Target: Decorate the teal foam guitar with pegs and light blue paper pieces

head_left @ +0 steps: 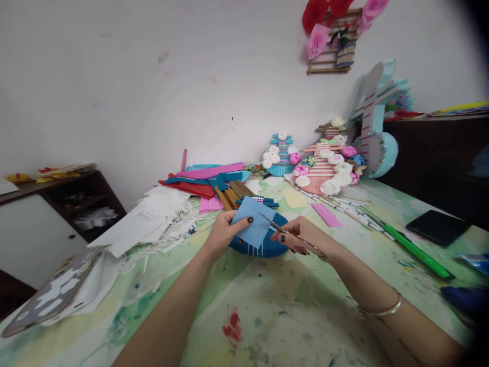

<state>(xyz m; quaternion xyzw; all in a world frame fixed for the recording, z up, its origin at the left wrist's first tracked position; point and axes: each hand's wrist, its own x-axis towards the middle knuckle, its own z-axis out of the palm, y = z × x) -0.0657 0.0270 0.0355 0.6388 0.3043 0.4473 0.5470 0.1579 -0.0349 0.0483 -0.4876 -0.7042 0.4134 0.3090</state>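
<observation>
Pinching one light-blue paper sheet (252, 227) in my left hand (228, 229), thumb on top, I grip one pair of scissors (278, 227) in my right hand (303, 233), the tip over the sheet (whether the blades bite, I cannot tell). Below lies one dark-blue instrument-shaped craft (275, 248), its middle hidden by the paper. Most of my left fingers are hidden behind the sheet too.

Stained tbl (260, 298) w/ wht scraps (164, 210), pink strip (326, 215), blk pad (438, 228)
</observation>
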